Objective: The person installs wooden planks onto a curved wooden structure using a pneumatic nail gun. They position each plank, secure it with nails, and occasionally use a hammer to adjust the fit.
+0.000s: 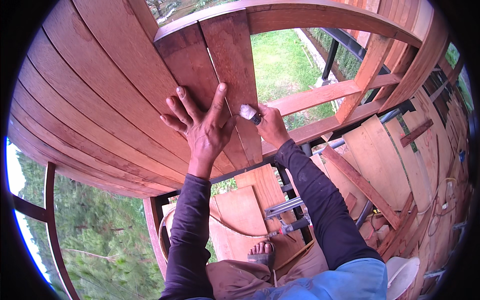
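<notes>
Left hand (202, 127) is flat on the boards (100, 85), fingers spread wide apart and holding nothing — palm pressed over the seam where the dark plank (192, 67) meets the next plank (237, 70) to its right. The thumb points up along that right plank.

Right hand (271, 125) sits just beside it, fingers closed around a small tool (250, 113) with a whitish tip and a dark collar. Can't tell if it's a brush or a wad of rag on a handle, it's too small. The tip touches the right plank, right next to the left thumb.

Both planks run up to a curved top rail (310, 12). To the right the wall is an open frame (350, 90) of lighter timber, with grass (282, 67) showing through it.

Lower down there's a dark metal post (292, 195), some flat plywood sheets (245, 210) and a long loose batten (362, 185) lying across them. A clamp or similar metal tool (287, 227) lies near the person's bare foot in a sandal (261, 251). A white rounded thing (402, 275) pokes out at the bottom right — can't tell what it is. Both sleeves are dark purple, with tan trousers at the bottom edge.
</notes>
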Available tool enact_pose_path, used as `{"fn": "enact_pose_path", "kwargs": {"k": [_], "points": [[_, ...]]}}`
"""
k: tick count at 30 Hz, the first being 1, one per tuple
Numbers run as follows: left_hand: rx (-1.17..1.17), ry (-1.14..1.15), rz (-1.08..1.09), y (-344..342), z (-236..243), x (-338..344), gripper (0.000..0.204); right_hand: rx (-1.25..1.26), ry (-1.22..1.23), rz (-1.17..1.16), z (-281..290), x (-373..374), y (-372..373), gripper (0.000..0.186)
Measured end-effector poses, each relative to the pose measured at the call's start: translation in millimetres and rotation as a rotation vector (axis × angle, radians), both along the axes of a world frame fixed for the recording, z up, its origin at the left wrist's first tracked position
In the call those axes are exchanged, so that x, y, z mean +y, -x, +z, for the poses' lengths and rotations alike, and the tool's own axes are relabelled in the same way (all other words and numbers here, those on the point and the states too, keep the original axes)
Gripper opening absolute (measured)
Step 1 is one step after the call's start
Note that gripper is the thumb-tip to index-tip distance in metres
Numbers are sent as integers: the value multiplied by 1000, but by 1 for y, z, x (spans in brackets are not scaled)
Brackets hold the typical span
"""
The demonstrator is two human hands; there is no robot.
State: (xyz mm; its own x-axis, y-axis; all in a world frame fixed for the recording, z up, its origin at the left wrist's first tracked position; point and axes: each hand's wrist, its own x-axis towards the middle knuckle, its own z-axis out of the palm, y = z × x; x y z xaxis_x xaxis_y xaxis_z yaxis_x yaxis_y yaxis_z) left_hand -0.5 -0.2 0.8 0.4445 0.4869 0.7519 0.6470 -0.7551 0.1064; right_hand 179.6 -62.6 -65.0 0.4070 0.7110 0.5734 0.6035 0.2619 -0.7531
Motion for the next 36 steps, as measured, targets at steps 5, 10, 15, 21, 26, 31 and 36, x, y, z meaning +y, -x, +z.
{"fn": "enact_pose_path", "kwargs": {"k": [5, 10, 15, 21, 26, 31, 36], "points": [[-4, -2, 9, -2, 2, -2, 83, 11, -19, 20, 5, -3, 1, 26], [54, -61, 38, 0, 1, 1, 92, 66, 19, 54, 10, -7, 3, 27], [55, -54, 46, -1, 1, 0, 92, 58, -3, 66, 5, -3, 1, 35], [-31, 15, -16, -2, 2, -3, 85, 131, 80, 41, 8, -6, 3, 33], [-31, 1, -15, -3, 2, -1, 87, 50, 64, 47, 4, -2, -1, 32], [-45, -36, -25, -3, -2, 2, 90, 65, 92, 44, 2, -2, 0, 32], [-72, -74, -57, -4, -2, 2, 91, 97, 26, -14, -11, 0, -5, 27]]}}
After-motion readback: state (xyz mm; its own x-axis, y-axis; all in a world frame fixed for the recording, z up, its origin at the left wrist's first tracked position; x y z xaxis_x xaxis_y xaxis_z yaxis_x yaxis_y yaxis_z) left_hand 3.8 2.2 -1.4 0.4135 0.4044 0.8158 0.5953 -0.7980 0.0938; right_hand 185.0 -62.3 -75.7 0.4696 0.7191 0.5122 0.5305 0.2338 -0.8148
